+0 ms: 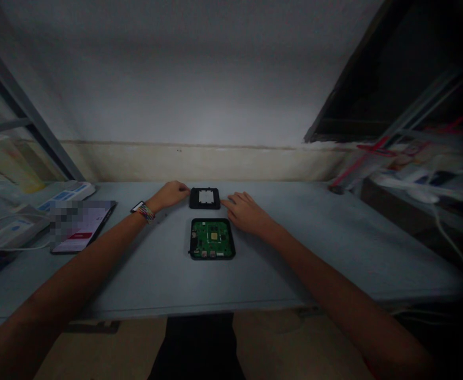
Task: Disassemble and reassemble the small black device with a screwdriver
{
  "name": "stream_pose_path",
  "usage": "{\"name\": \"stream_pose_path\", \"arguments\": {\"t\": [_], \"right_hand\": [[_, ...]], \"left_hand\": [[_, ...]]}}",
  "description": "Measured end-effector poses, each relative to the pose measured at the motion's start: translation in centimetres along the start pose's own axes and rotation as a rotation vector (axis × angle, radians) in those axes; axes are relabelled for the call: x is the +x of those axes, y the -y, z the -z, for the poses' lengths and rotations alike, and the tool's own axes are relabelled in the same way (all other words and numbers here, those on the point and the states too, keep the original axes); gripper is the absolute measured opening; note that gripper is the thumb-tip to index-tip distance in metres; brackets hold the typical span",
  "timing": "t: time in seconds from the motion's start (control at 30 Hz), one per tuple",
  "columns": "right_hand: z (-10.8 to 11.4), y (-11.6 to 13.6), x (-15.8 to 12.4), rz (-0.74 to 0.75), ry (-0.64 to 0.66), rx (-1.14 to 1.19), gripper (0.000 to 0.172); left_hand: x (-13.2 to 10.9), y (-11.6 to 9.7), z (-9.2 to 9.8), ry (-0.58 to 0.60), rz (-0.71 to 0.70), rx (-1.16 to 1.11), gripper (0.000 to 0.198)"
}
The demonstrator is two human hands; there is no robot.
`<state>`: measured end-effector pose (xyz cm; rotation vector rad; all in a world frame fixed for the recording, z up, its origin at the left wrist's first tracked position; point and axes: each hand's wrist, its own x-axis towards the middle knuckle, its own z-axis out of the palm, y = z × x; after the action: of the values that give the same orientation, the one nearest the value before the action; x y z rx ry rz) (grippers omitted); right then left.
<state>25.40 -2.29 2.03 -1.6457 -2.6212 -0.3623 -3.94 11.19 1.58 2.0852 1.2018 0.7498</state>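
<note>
A black square cover (206, 198) with a pale metal plate on its inner face lies flat on the table. At its left edge is my left hand (171, 194), fingers curled together; what they pinch, if anything, is too small to tell. My right hand (247, 212) rests on the table at the cover's right edge, its fingers apart and the index fingertip by the cover. Nearer to me sits a black case (232, 249) holding a green circuit board (214, 238) with a square chip in the middle and ports along the near edge.
A tablet (82, 228) with a lit screen lies on the left of the blue-grey table (156, 285). Beyond it are a white power strip (67, 194) and cables. Metal shelf frames stand at both sides, with blurred clutter at the right.
</note>
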Motion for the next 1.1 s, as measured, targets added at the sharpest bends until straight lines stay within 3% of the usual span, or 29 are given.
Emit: {"name": "stream_pose_path", "arguments": {"t": [0.1,0.33,0.5,0.8,0.9,0.97,1.03,1.1], "right_hand": [[-0.1,0.1,0.0,-0.007,0.002,-0.007,0.049],[-0.6,0.1,0.2,0.020,-0.036,-0.005,0.048],[-1.1,0.0,0.2,0.016,-0.048,-0.001,0.048],[0.0,0.2,0.0,-0.029,-0.051,0.045,0.049],[0.4,-0.3,0.3,-0.067,-0.103,0.132,0.042],[0.6,-0.9,0.5,-0.127,-0.174,0.200,0.039],[0.9,-1.5,0.9,-0.190,-0.322,0.354,0.035],[1.1,-1.9,1.3,-0.239,-0.489,0.670,0.028]], "left_hand": [[-0.2,-1.0,-1.3,0.033,0.049,0.029,0.018],[-0.2,-1.8,-2.8,0.014,0.199,-0.257,0.019],[-0.4,-2.9,-3.0,0.000,0.239,-0.373,0.018],[-0.7,-5.3,-2.3,-0.032,0.334,-0.549,0.041],[-0.5,-5.8,-1.0,-0.014,0.236,-0.490,0.043],[-0.2,-5.9,0.2,-0.009,0.075,-0.408,0.042],[0.0,-6.2,1.4,-0.030,-0.085,-0.339,0.043],[-0.1,-6.9,2.3,-0.033,-0.228,-0.305,0.045]]}}
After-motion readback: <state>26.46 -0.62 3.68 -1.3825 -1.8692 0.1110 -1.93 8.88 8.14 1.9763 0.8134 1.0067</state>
